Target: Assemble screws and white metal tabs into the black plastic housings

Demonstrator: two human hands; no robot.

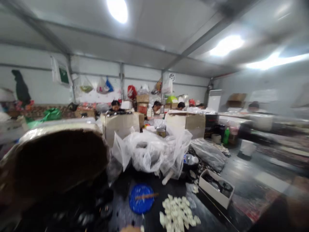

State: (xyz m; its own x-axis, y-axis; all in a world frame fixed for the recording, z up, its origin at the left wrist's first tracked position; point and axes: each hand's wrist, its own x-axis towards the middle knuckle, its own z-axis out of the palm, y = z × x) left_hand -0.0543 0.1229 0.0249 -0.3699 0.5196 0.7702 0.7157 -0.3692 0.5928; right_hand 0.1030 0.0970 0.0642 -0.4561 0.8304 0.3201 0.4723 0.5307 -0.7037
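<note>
Neither of my hands shows clearly. A small pale sliver [130, 229] at the bottom edge is too blurred to name. On the dark table in front of me lie a blue round lid [141, 198] with a thin stick across it and a heap of small white pieces [178, 211]. A small white cardboard box [215, 188] holding dark round parts sits to the right of them. Crumpled clear plastic bags [154, 151] are piled behind, with a plastic water bottle [190, 159] beside them.
A large brown cardboard box flap [55, 161] fills the left foreground. Several people sit behind cardboard boxes [120, 127] farther back. Bags hang on the far wall. A white bucket [247, 148] and a green bottle [226, 136] stand at the right.
</note>
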